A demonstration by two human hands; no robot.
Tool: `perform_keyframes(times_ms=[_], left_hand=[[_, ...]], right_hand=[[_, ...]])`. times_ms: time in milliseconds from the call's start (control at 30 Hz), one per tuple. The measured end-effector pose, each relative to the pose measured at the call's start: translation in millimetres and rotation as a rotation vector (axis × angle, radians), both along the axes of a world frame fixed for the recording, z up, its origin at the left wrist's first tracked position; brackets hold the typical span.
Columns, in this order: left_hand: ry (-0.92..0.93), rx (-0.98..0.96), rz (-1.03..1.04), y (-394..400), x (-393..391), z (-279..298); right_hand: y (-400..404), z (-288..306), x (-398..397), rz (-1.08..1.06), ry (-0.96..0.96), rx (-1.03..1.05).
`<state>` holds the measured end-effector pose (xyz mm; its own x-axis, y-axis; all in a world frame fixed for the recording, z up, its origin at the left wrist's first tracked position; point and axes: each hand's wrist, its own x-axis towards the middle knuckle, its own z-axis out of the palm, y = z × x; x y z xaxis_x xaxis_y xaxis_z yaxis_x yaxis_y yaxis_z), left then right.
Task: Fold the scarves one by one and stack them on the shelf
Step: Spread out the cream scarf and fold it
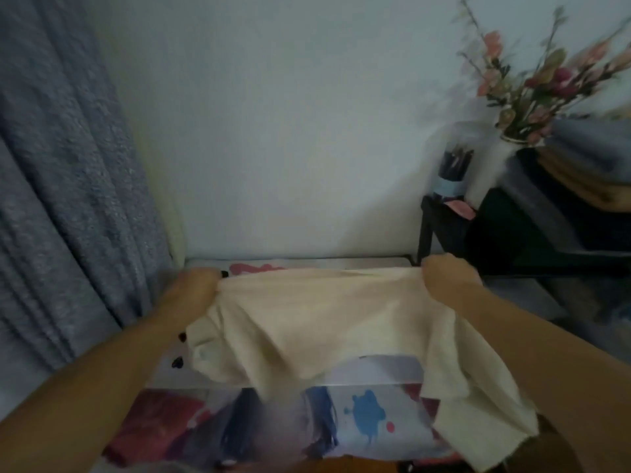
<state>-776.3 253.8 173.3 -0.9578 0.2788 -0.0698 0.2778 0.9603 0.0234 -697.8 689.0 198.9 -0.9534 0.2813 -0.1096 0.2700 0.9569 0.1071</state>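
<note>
While both arms reach forward, the left hand [196, 285] grips one far corner of a cream scarf [307, 322] and the right hand [444, 276] grips the other, fingers curled into the cloth on both sides; the far edge is pulled fairly straight between them, and the rest sags down toward the person in loose folds, with a long bit hanging off under the right forearm; the scarf is spread over a table [368, 370] covered in a paint-splash print, blue blots and red patches showing below the cloth; near the front edge there's a pile of other scarves [239, 428], dark red and navy by the look of it, but it's pretty blurry so can't say how many; a blue-grey curtain [68, 186] hangs on the left; on the right stands a dark shelf [444, 230] against the wall, with a cup of pens [454, 172] and a vase of pink flowers [532, 90] on it; some folded fabric [580, 175] sits at the far right.
</note>
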Motion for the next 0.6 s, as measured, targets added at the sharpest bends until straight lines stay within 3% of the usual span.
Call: perform_keyframes(times_ms=[67,133,200,233,333,433,600], left_hand=[[0.304,0.274,0.252,-4.8,-44.9,59.5],[0.64,0.475,0.237,-6.8,-78.6,133.3],[0.788,0.614,0.216,-9.6,-93.8,176.3],[0.823,0.59,0.182,-13.5,-93.4,185.6],[0.771,0.31,0.025,-31.8,-78.3,164.8],[0.589,0.064,0.012,-64.3,-67.6,94.5],[0.338,-0.018,-0.09,-96.8,-34.1,-51.6]], right_hand=[[-5.3,43.5,-21.5,0.001,0.287,0.088],[-7.9,91.4,-35.2,0.009,0.579,0.19],[-2.9,125.9,-38.8,0.015,0.731,0.241],[-0.2,135.0,-36.5,0.024,0.766,0.275],[6.2,119.4,-19.1,0.09,0.701,0.395],[11.8,57.5,-1.0,0.143,0.492,0.456],[3.5,-54.0,13.9,0.233,0.167,0.473]])
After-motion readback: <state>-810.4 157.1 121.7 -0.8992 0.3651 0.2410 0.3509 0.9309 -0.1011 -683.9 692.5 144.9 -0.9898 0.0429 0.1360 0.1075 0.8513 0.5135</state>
